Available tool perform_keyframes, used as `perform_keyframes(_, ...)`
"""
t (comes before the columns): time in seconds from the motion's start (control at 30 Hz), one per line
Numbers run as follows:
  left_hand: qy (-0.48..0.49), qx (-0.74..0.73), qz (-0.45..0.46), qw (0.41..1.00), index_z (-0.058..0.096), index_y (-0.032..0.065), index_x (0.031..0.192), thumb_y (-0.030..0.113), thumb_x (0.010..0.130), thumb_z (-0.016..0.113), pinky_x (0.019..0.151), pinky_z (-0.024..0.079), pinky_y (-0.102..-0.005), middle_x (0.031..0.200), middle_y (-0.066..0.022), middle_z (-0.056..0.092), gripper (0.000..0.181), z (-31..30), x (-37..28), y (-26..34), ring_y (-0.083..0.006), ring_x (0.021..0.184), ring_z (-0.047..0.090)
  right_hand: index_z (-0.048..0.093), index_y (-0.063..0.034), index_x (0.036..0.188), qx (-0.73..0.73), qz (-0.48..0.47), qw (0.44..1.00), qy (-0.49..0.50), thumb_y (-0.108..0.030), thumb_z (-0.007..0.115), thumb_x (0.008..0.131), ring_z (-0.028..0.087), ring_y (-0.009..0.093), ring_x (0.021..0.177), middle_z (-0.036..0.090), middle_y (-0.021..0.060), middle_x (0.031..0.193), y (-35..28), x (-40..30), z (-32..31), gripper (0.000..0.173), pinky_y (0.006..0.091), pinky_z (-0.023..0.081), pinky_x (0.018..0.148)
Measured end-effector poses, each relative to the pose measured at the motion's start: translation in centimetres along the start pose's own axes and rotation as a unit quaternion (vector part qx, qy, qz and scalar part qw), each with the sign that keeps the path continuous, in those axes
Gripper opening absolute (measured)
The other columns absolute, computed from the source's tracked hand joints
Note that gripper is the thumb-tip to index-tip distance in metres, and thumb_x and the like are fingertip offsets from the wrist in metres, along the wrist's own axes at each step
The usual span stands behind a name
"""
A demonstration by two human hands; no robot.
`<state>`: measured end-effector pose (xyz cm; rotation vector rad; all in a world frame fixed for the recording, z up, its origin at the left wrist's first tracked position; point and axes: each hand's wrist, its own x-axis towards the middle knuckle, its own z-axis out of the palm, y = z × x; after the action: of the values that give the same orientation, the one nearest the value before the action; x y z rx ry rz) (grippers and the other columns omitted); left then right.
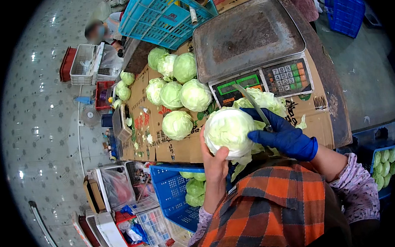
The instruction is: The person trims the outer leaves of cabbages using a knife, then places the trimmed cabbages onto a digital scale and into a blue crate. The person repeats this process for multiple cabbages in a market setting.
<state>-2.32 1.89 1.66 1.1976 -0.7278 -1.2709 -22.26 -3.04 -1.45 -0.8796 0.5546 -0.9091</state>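
My bare left hand (215,160) supports a pale green cabbage head (229,132) from the left and below, its thumb on the front. In my right hand (278,134), which wears a blue glove, is a knife (253,102); its blade points up and left beyond the cabbage, and its handle is mostly hidden by the fingers. The gloved thumb lies at the cabbage's right side. Loose cabbage leaves (265,101) lie behind and under my right hand. Left of the held cabbage, a single cabbage (177,125) rests on the cardboard (144,147), with several more cabbages (196,95) grouped behind it.
A digital scale with a worn metal tray (249,37) stands at the back, beside a light-blue crate (165,19). A blue crate (172,194) holding cabbages is below the table edge at left. Another crate with green produce (384,167) stands at right. A masked person (114,32) is at upper left.
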Motion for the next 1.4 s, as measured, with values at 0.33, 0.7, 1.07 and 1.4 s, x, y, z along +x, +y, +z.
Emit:
perform_keyframes(0.33, 0.062, 0.411, 0.164, 0.894, 0.027, -0.0003, 0.142, 0.017, 0.056, 0.088, 0.102, 0.038, -0.0432, 0.133, -0.0197, 0.040, 0.107, -0.6, -1.3, -2.3, -0.0324, 0.121, 0.044, 0.052, -0.0030, 0.101, -0.440, -0.079, 0.894, 0.026, -0.014, 0.055, 0.092, 0.063, 0.041, 0.075, 0.062, 0.0208, 0.081, 2.7, -1.6, 0.9, 0.014, 0.0455, 0.050, 0.063)
perform_keyframes(0.7, 0.082, 0.550, 0.144, 0.819, 0.030, 0.0049, 0.139, 0.013, 0.055, 0.086, 0.101, 0.037, -0.0485, 0.132, -0.0195, 0.032, 0.102, 1.7, -0.6, -3.5, -0.0382, 0.124, 0.037, 0.051, -0.0064, 0.097, -0.534, -0.020, 0.845, 0.025, -0.015, 0.058, 0.085, 0.065, 0.038, 0.075, 0.063, 0.0206, 0.084, 3.3, -1.7, 0.3, 0.017, 0.0464, 0.052, 0.061)
perform_keyframes(1.07, 0.100, 0.562, 0.129, 0.811, 0.032, 0.0073, 0.138, 0.017, 0.055, 0.086, 0.100, 0.037, -0.0490, 0.131, -0.0187, 0.033, 0.099, 2.5, 0.1, -3.4, -0.0382, 0.122, 0.039, 0.050, -0.0066, 0.098, -0.549, -0.034, 0.832, 0.066, -0.016, 0.058, 0.084, 0.065, 0.039, 0.078, 0.063, 0.0196, 0.088, 3.6, -0.4, 0.1, 0.018, 0.0475, 0.053, 0.064)
perform_keyframes(1.4, 0.081, 0.573, 0.148, 0.802, 0.030, 0.0049, 0.139, 0.019, 0.055, 0.088, 0.101, 0.037, -0.0500, 0.132, -0.0193, 0.031, 0.103, 3.1, -0.5, -3.6, -0.0377, 0.122, 0.039, 0.050, -0.0047, 0.100, -0.575, -0.078, 0.810, 0.091, -0.014, 0.058, 0.083, 0.065, 0.041, 0.080, 0.065, 0.0227, 0.088, 4.6, 0.6, -2.6, 0.021, 0.0482, 0.052, 0.068)
